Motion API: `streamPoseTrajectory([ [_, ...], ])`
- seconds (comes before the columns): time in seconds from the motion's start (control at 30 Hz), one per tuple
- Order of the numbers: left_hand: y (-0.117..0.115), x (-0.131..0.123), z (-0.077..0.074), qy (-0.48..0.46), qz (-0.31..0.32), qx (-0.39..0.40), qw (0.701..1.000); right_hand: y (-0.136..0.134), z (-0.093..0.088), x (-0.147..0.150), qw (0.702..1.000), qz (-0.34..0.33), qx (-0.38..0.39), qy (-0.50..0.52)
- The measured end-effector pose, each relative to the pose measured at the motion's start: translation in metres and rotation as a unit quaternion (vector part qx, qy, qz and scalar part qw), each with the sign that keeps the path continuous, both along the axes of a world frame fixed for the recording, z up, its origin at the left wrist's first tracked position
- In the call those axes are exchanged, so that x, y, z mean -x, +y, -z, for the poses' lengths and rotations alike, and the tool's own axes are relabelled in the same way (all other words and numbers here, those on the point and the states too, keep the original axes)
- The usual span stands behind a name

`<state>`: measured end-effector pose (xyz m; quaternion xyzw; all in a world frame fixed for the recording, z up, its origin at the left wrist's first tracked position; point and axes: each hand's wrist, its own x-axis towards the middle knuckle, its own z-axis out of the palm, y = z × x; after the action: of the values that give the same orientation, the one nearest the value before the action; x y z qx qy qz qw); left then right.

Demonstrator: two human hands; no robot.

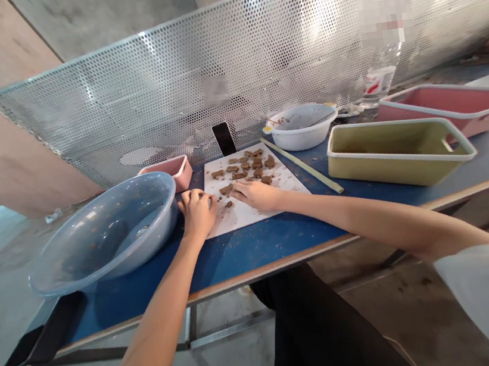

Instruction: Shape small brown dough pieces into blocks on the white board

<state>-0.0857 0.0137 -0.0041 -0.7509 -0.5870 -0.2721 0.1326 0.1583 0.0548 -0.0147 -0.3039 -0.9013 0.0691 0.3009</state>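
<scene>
Several brown, bone-shaped or chunky pieces (257, 162) lie with crumbs on a white board (231, 222). My right hand (257, 194) reaches over the board from the right, its fingertips pinched at the end of one brown piece (226, 189). What the pieces are made of cannot be told. At the board's left edge rests my left hand (198, 212), fingers bent and apart, with nothing visible in them. A small round brown lump (229, 204) lies between the two hands.
A large blue basin (111, 236) stands left, with a small pink bin (182, 172) behind. A phone (224, 139) leans at the back. Rightward are a pale strip (303, 166), a white basin (306, 137), a green bin (386, 167), a pink bin (467, 129) and a bottle (378, 78).
</scene>
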Motion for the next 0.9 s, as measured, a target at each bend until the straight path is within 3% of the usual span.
streamPoseTrajectory([
  [0.33,0.004,-0.016,0.011,-0.039,0.059,0.021,0.997,-0.004,-0.004,0.0,0.999,0.04,-0.017,0.032],
  [0.67,-0.006,-0.023,-0.002,0.048,0.017,0.067,0.996,0.003,-0.011,-0.012,0.989,0.118,-0.017,0.087],
  [0.9,0.001,-0.019,0.002,0.048,0.047,0.078,0.995,0.006,-0.009,-0.012,0.989,0.118,-0.008,0.083],
])
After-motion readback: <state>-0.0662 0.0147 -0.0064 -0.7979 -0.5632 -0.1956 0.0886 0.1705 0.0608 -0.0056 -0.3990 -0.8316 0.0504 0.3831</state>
